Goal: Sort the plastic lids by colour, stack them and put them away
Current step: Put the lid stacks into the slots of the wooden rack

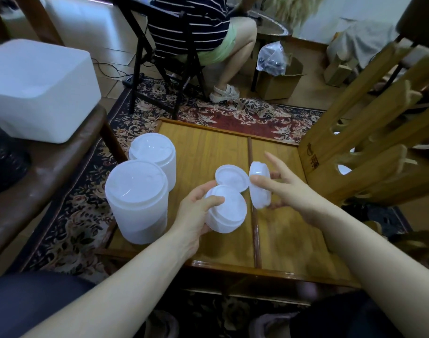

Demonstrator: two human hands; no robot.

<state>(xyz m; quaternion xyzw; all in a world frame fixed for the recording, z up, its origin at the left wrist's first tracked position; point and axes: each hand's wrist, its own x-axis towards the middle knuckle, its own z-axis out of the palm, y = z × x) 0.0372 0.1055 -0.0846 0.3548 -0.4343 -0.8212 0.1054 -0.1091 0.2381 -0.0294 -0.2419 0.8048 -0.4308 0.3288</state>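
Lids, all white and translucent, occupy the middle of the counter: a short stack is clasped in the left hand, thumb over its top rim and fingers curled round its far side, its open face turned up and its axis roughly vertical. A tilted lid, standing almost on edge, is held by the right hand, the thumb on its near rim and the fingers behind it; the forefinger points away, straight. Its flat face looks left, toward the stack, so its axis lies nearly level and crosswise to that of the stack. A flat lid lies on the counter just behind the stack and between the two hands, touching or nearly touching both. The hands are near each other but apart, the tilted lid just right of the stack and slightly higher. Judged from this, the coming move is to turn the tilted lid face-up and seat it on the stack, with the right hand doing the travel. Two tall stacks stand at the counter's left edge, well clear of the hands; a white bin sits farther left on a seat.
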